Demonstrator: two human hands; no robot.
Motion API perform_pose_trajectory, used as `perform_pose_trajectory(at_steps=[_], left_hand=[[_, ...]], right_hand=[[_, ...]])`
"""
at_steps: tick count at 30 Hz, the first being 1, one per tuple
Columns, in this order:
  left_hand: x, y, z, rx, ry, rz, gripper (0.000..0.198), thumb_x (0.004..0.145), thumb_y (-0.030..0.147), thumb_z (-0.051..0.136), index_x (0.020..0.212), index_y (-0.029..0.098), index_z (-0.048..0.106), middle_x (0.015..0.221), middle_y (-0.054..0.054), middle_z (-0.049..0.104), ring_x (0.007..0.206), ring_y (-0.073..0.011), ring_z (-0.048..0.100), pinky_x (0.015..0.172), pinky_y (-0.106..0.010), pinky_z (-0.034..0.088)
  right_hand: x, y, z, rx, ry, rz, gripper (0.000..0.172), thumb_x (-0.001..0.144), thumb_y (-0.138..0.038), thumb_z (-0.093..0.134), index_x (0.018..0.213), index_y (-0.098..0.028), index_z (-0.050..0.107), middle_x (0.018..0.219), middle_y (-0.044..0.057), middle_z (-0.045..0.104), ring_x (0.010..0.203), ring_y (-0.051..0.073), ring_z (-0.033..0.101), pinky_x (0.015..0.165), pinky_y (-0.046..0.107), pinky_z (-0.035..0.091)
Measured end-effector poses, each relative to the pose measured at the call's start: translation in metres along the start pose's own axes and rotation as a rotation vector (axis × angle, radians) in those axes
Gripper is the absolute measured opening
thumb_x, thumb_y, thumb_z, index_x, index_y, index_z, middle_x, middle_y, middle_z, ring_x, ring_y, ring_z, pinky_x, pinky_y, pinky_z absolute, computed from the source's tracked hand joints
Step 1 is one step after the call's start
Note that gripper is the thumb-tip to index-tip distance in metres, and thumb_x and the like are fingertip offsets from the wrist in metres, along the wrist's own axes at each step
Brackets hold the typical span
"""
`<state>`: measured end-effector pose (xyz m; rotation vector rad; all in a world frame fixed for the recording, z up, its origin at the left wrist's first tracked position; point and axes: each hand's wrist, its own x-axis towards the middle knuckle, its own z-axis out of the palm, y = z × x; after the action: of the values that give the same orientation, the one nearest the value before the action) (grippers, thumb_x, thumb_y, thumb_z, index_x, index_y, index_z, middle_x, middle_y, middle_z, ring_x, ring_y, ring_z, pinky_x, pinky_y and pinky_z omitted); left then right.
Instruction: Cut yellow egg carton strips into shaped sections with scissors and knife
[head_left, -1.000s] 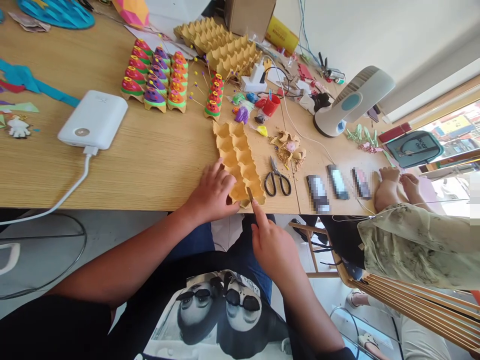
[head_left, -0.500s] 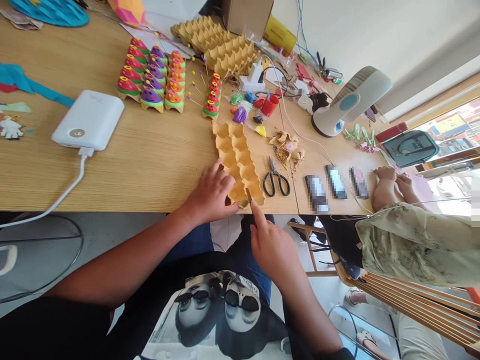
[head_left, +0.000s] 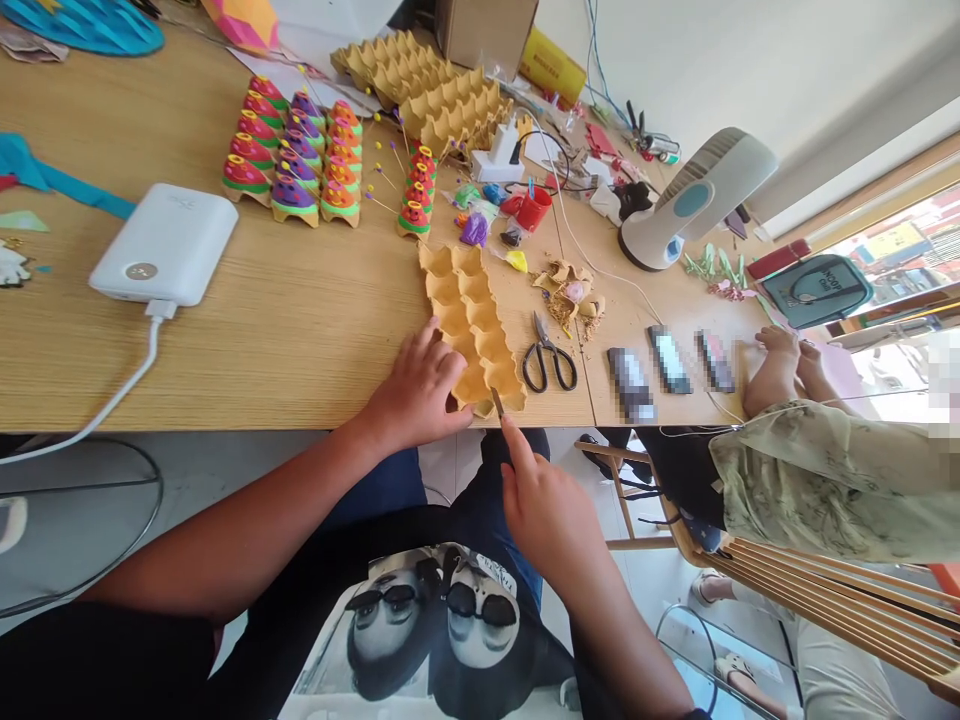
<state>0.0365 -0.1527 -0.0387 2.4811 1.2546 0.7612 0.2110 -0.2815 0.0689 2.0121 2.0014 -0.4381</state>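
A yellow-brown egg carton strip (head_left: pixel 471 315) lies on the wooden table (head_left: pixel 300 330), its near end at the table's front edge. My left hand (head_left: pixel 418 388) presses flat on the carton's near left side, fingers spread. Just below the edge, my right hand (head_left: pixel 546 508) is closed round a small knife (head_left: pixel 497 402), forefinger stretched along it. The blade's tip sits in the carton's near end. Black scissors (head_left: pixel 550 355) lie right of the carton.
Painted egg-carton cones (head_left: pixel 296 150) stand in rows at the back, plain cartons (head_left: pixel 427 85) behind them. A white power bank (head_left: pixel 163 245) with cable lies left, a small fan (head_left: pixel 694 200) right. Another person's hands (head_left: pixel 784 365) rest at the table's right.
The camera view has drifted slightly; my right hand and the knife have shifted a little toward me along the carton's near end. My left hand stays put.
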Motion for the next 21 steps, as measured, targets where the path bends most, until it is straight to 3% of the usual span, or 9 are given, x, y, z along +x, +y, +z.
perform_pose_trajectory(at_steps=[6, 15, 21], left_hand=[[-0.001, 0.003, 0.001, 0.013, 0.016, -0.025, 0.041, 0.085, 0.050, 0.069, 0.113, 0.021, 0.060, 0.123, -0.017, 0.062, 0.158, -0.0462, 0.025, 0.125, -0.068, 0.027], [-0.001, 0.002, -0.001, 0.012, -0.003, -0.007, 0.038, 0.084, 0.041, 0.070, 0.113, 0.021, 0.057, 0.126, -0.017, 0.060, 0.159, -0.0458, 0.024, 0.126, -0.066, 0.026], [-0.001, 0.000, 0.002, 0.005, 0.000, 0.006, 0.038, 0.085, 0.044, 0.070, 0.112, 0.021, 0.057, 0.126, -0.017, 0.058, 0.159, -0.0467, 0.022, 0.127, -0.066, 0.025]], right_hand=[[0.015, -0.007, -0.007, -0.031, -0.026, 0.027, 0.066, 0.109, -0.024, 0.040, 0.171, -0.024, 0.021, 0.108, 0.009, 0.078, 0.088, 0.023, 0.077, 0.067, 0.028, 0.052], [-0.012, 0.003, 0.006, -0.024, -0.015, 0.011, 0.065, 0.108, -0.020, 0.040, 0.170, -0.025, 0.024, 0.107, 0.008, 0.078, 0.086, 0.021, 0.077, 0.066, 0.027, 0.052], [0.009, -0.008, -0.004, -0.068, -0.017, 0.011, 0.065, 0.108, -0.023, 0.040, 0.171, -0.022, 0.022, 0.104, 0.009, 0.078, 0.086, 0.023, 0.077, 0.067, 0.027, 0.052]])
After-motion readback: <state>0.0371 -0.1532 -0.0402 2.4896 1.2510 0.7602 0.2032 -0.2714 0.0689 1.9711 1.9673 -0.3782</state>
